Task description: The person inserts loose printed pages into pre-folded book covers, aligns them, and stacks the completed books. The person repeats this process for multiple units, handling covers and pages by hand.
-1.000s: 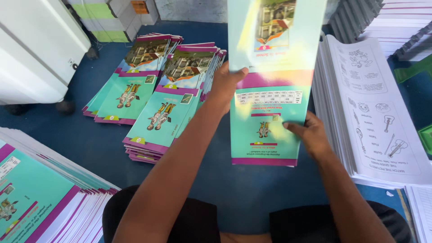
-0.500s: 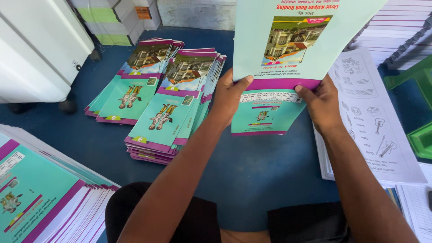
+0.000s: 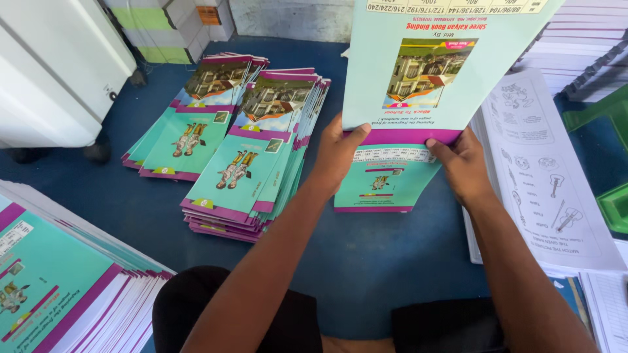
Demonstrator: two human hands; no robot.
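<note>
Both hands hold a teal notebook cover (image 3: 432, 72) with a purple band along its lower edge and a house picture in the middle, lifted and tilted toward me. My left hand (image 3: 337, 153) grips the lower left corner, thumb on top. My right hand (image 3: 461, 163) grips the lower right edge. Below it, flat on the blue floor (image 3: 366, 255), lies another teal booklet (image 3: 383, 189), partly hidden by the raised cover and my hands.
Two fanned stacks of teal and purple booklets (image 3: 255, 157) lie to the left. A larger stack (image 3: 59, 294) fills the near left corner. White printed sheets with line drawings (image 3: 549, 176) lie on the right. A white cabinet (image 3: 52, 65) stands at far left.
The held cover has risen and tipped up toward the camera. My hands have slid to its lower corners, the right hand moving to the right.
</note>
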